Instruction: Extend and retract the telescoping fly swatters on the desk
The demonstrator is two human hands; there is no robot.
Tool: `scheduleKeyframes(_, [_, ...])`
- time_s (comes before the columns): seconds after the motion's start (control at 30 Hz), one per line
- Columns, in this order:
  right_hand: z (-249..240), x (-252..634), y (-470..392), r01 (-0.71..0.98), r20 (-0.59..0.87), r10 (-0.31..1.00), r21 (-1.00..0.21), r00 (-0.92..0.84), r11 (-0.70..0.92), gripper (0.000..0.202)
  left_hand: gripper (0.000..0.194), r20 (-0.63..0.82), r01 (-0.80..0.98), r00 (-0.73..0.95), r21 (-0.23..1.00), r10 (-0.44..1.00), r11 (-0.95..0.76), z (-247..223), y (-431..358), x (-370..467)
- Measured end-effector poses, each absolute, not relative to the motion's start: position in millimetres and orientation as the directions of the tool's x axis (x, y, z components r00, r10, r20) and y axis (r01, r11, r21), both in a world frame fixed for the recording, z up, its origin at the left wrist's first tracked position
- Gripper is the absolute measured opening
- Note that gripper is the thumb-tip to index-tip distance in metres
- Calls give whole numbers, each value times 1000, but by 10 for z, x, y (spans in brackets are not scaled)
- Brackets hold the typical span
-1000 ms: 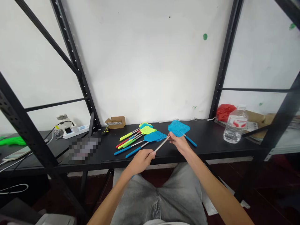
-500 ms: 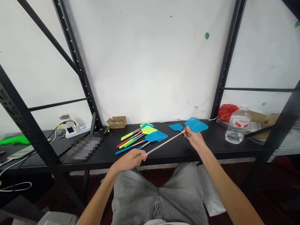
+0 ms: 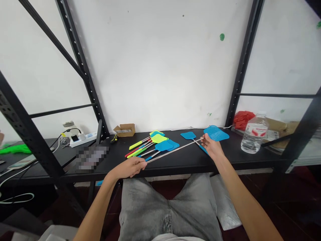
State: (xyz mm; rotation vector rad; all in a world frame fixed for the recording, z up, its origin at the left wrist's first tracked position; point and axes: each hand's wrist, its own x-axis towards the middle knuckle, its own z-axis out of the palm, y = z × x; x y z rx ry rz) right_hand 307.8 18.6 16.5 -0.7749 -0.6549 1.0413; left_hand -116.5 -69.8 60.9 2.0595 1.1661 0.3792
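Observation:
A long fly swatter with a blue head (image 3: 217,133) and a thin metal rod (image 3: 175,149) stretches between my two hands above the black table. My left hand (image 3: 132,166) is closed round its lower end; a blue tip (image 3: 99,183) shows beyond that wrist. My right hand (image 3: 212,147) pinches the rod just below the head. Under the rod at the right lies another blue fly swatter (image 3: 188,135), partly covered by my right hand. Left of centre, several fly swatters (image 3: 160,138) with blue and yellow heads lie in an overlapping row, their coloured handles pointing left.
A small open cardboard box (image 3: 124,130) and a yellow-black cutter (image 3: 114,138) sit near the wall. To the right stands a large water bottle (image 3: 254,134) beside a red bag (image 3: 243,119). A power strip (image 3: 84,139) is at the left. Black metal posts (image 3: 85,73) frame the table.
My hands have moved farther apart, the left one leftward and the right one slightly rightward with the head. A longer stretch of rod now shows between them.

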Motion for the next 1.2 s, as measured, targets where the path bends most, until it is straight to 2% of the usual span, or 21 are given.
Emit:
scheduleKeyframes(0.2, [170,3010,178,-511,102,940,-817,327,267,28,55,-65,663,475,682,878,-308,583,-682,-1106])
scheduleKeyframes(0.4, [207,2955,151,-547,141,960,-797,241,254,33,52,-6,665,491,648,871,-371,640,-711,-1070])
scheduleKeyframes(0.6, [198,2930,177,-568,189,961,-776,203,273,55,53,22,675,493,621,869,-399,621,-697,-1045])
scheduleKeyframes(0.87, [121,2915,242,-623,157,935,-709,319,332,30,50,37,660,525,613,850,-434,600,-685,-1032])
scheduleKeyframes(1.2, [139,2920,247,-656,186,946,-685,264,318,25,48,43,676,515,594,856,-436,590,-661,-1063])
